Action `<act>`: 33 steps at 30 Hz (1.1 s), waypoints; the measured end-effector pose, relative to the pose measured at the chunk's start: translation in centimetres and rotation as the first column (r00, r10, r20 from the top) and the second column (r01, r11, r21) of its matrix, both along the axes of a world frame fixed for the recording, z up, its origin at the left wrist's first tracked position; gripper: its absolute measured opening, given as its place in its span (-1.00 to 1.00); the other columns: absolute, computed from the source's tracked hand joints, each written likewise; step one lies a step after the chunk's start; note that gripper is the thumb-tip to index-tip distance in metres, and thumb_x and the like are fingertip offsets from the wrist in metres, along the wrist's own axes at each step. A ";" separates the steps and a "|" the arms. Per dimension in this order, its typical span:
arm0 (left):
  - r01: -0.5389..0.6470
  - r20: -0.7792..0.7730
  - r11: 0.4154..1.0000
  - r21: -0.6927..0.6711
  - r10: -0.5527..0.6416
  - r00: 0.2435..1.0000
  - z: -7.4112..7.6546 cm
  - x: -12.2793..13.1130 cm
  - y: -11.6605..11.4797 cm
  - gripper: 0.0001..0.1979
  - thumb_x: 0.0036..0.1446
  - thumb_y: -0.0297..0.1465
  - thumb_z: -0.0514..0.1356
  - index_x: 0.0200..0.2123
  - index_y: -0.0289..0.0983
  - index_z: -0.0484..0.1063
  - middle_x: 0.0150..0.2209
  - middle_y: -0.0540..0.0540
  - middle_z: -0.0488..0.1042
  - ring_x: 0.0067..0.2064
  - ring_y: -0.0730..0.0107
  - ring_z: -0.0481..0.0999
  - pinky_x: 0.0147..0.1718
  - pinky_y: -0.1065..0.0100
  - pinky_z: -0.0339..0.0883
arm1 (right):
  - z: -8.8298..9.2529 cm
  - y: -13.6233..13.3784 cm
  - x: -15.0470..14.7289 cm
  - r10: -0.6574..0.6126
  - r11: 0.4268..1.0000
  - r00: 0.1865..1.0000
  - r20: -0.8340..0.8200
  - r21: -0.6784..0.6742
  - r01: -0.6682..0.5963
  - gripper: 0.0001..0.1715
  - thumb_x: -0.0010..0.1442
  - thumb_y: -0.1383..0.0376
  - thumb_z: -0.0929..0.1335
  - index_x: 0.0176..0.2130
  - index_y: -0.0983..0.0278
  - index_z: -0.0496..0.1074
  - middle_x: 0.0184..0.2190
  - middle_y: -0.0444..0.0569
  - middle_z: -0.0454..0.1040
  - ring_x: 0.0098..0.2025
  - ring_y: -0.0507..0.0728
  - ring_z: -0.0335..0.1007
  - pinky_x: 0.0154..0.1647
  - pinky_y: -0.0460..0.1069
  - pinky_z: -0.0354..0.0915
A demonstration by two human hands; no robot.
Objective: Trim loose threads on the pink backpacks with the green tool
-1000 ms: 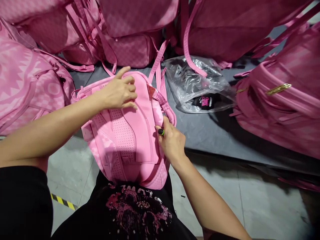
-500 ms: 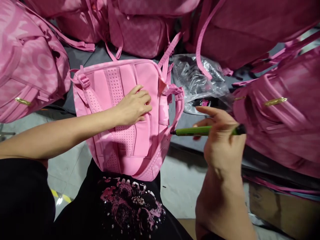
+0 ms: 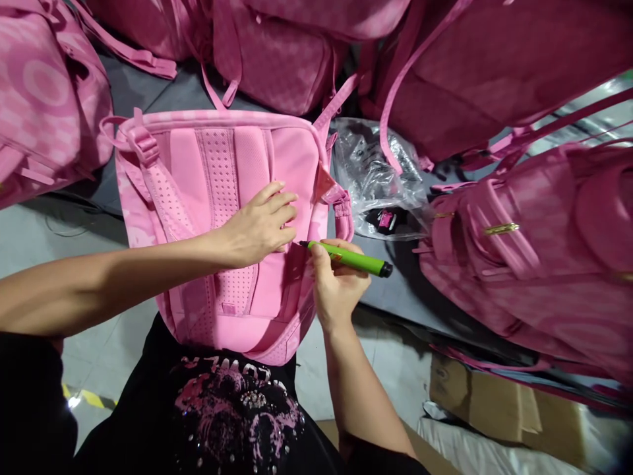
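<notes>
A dark grey table (image 3: pixel 395 290) heaped with pink bags stands over a pale concrete floor. The left hand (image 3: pixel 260 224) lies flat, fingers spread, on the back panel of the pink backpack (image 3: pixel 222 224), which hangs off the table edge against the person's black shirt. Just right of it, the right hand (image 3: pixel 336 287) is closed around a green marker (image 3: pixel 346 257). The marker lies nearly level, its long axis running left to right, the tip pointing left at the backpack's right side seam and seemingly touching it, the black cap end pointing right. Beyond the right hand lies a crumpled clear plastic bag (image 3: pixel 376 178). Darker pink backpacks (image 3: pixel 534 257) crowd in to the right and beyond both hands, their straps trailing across the plastic.
</notes>
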State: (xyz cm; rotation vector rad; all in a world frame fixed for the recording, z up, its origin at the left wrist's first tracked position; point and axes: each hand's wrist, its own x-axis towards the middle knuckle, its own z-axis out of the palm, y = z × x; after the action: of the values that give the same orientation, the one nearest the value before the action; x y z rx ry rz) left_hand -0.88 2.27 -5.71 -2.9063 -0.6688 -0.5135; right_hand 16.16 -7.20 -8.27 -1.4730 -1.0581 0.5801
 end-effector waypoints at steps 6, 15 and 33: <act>-0.007 -0.036 1.000 0.019 0.008 0.999 -0.3 0.2 0.2 -0.77 0.34 -0.30 0.13 -0.24 -0.28 0.55 -0.06 -0.16 0.53 0.21 0.08 0.41 0.28 -0.13 0.24 | -1.1 0.3 -0.3 0.021 0.997 0.993 0.117 0.069 -0.029 -0.74 0.21 0.14 0.47 -0.20 0.26 0.47 -0.36 -0.07 0.55 -0.43 0.07 0.48 -0.39 -0.01 0.41; -0.060 -0.117 0.994 -0.087 0.050 0.992 0.1 0.7 0.2 -0.72 0.38 -0.27 0.03 -0.26 -0.21 0.50 -0.06 -0.05 0.49 0.15 0.22 0.39 0.40 -0.03 0.07 | -0.9 0.6 0.1 0.034 0.999 0.978 0.204 -0.008 -0.033 -0.66 0.25 0.04 0.42 -0.21 0.26 0.46 -0.38 -0.06 0.55 -0.42 0.09 0.49 -0.35 0.02 0.44; -0.081 -0.093 0.960 -0.268 0.058 0.994 0.0 0.9 0.5 -0.74 0.36 -0.31 0.03 -0.24 -0.24 0.50 -0.12 -0.05 0.48 0.09 0.23 0.41 0.40 -0.07 -0.02 | 0.3 1.6 1.0 0.109 0.993 0.954 0.281 -0.082 -0.089 -0.66 0.27 0.05 0.40 -0.24 0.31 0.49 -0.38 -0.03 0.57 -0.43 0.09 0.49 -0.34 0.01 0.43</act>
State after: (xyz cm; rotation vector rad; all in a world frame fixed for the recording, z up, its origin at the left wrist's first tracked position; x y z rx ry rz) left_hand 0.06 2.74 -5.74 -3.1202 -0.8900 -0.3099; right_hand 17.14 -5.58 -7.96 -1.6034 -1.3545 0.4868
